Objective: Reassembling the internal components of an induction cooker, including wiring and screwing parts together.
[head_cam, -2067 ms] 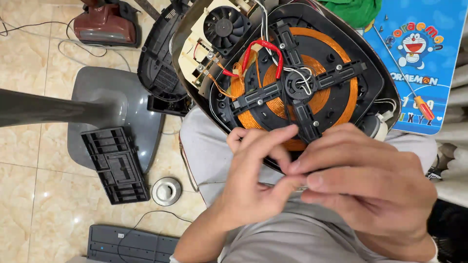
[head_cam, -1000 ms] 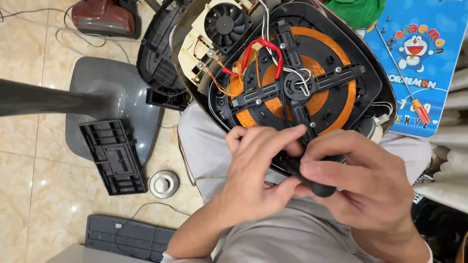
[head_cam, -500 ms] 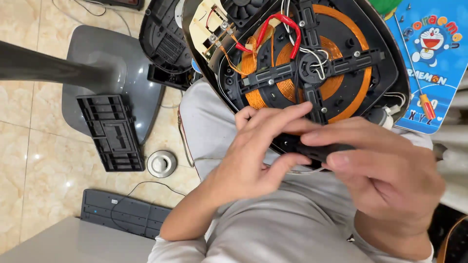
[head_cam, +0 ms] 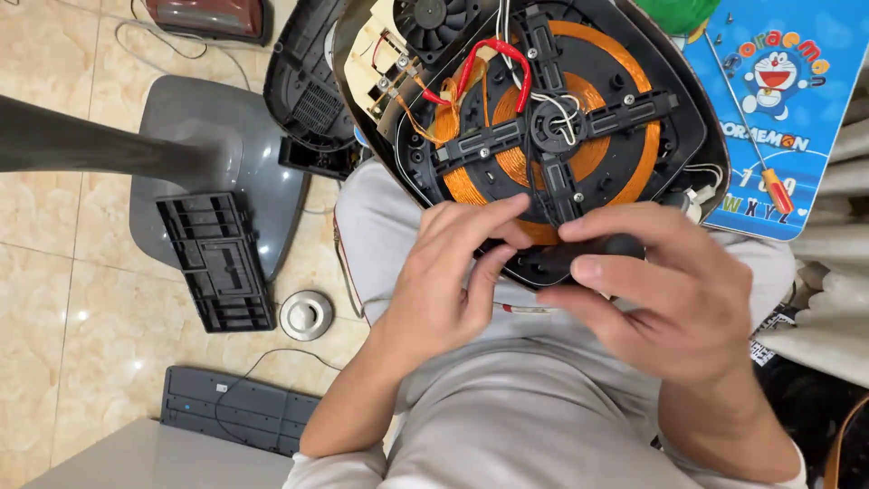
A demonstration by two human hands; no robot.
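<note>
On the person's lap rests an opened cooker (head_cam: 543, 136) with an orange coil, and both hands meet at its near edge. Curled around a small black part (head_cam: 579, 256), the right hand (head_cam: 674, 303) holds it tight. Just beside it, the left hand (head_cam: 448, 276) is half open, fingers touching the same part. Left of the cooker, a grey stand base (head_cam: 217, 172) crowds the floor.

Glossy beige marble-patterned floor tiles (head_cam: 63, 299) reflect light, bearing a grey oval fan base (head_cam: 226, 154) and a black ribbed plastic panel (head_cam: 217, 263).
</note>
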